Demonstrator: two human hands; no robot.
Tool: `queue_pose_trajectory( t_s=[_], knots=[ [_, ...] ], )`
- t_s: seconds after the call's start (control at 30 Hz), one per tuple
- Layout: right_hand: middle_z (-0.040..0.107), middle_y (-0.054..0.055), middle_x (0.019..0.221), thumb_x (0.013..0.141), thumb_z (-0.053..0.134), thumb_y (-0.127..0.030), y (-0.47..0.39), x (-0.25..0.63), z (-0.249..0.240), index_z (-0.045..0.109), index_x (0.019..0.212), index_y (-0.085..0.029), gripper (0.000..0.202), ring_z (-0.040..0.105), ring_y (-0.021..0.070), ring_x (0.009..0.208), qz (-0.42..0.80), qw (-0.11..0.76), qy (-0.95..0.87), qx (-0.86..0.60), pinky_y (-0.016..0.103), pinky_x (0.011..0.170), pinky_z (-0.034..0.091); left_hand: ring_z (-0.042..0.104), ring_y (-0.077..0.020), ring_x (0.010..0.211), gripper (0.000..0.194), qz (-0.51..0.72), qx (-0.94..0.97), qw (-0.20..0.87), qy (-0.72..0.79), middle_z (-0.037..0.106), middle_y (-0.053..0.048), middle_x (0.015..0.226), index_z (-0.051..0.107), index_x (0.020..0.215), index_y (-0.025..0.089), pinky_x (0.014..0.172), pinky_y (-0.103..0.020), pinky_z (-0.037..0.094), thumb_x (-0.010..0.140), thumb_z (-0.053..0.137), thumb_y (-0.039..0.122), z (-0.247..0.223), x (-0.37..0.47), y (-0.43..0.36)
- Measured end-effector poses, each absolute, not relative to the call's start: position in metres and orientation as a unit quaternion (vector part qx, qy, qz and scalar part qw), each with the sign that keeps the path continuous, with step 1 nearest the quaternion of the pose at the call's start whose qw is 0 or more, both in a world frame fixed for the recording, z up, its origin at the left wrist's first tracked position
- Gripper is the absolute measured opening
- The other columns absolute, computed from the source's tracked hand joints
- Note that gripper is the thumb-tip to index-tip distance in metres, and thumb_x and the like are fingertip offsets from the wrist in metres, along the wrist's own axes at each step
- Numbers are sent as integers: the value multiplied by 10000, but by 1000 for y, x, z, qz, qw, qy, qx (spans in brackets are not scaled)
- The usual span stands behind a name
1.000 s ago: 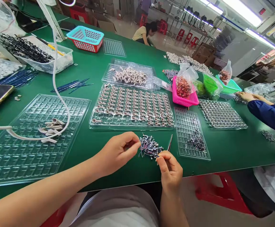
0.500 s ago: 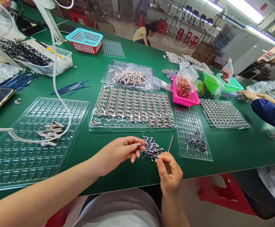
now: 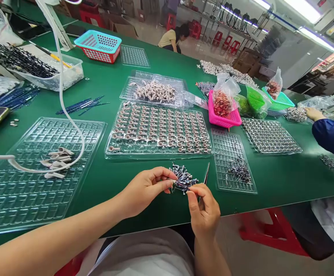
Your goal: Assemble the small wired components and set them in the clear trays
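My left hand (image 3: 152, 188) is closed in a pinch on a small pale part, just left of a pile of small dark wired components (image 3: 184, 177). At the pile's lower right, my right hand (image 3: 204, 207) pinches something too small to make out. Tweezers (image 3: 206, 174) lie between the pile and a clear tray of dark components (image 3: 221, 168). Beyond my hands a clear tray (image 3: 132, 151) holds rows of beige ring-shaped parts. Behind it, loose beige parts (image 3: 155, 92) are heaped on stacked clear trays.
At left are a clear tray (image 3: 17, 191) with beige pieces and a looping white cable (image 3: 69, 117). A pink basket (image 3: 224, 119) holds a bag of reddish parts. A co-worker's blue sleeve (image 3: 330, 132) is at right. Farther back stands a blue and red basket (image 3: 99, 46).
My left hand has turned and its fingers have closed in nearer the pile. My right hand has barely moved. The co-worker's hand at right has shifted, and the camera view has moved slightly.
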State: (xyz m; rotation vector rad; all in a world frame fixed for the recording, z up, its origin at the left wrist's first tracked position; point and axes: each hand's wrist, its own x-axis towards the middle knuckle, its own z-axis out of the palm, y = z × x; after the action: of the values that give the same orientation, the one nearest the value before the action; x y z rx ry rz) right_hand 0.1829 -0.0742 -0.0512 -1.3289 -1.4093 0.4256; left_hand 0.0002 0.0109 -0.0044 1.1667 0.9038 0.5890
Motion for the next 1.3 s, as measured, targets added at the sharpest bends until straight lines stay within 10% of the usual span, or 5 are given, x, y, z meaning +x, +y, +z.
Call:
queue_pose_trajectory(
  t_s=[1.3],
  knots=[
    [659, 10, 836, 886, 622, -123, -73, 181, -52, 635, 953, -224, 122, 629, 143, 751, 127, 518, -627, -568, 285, 667, 509, 643, -185, 843, 205, 260, 543, 680, 417, 695, -26, 910, 684, 975, 199, 817, -316, 538, 837, 683, 350, -3, 1, 8]
  ],
)
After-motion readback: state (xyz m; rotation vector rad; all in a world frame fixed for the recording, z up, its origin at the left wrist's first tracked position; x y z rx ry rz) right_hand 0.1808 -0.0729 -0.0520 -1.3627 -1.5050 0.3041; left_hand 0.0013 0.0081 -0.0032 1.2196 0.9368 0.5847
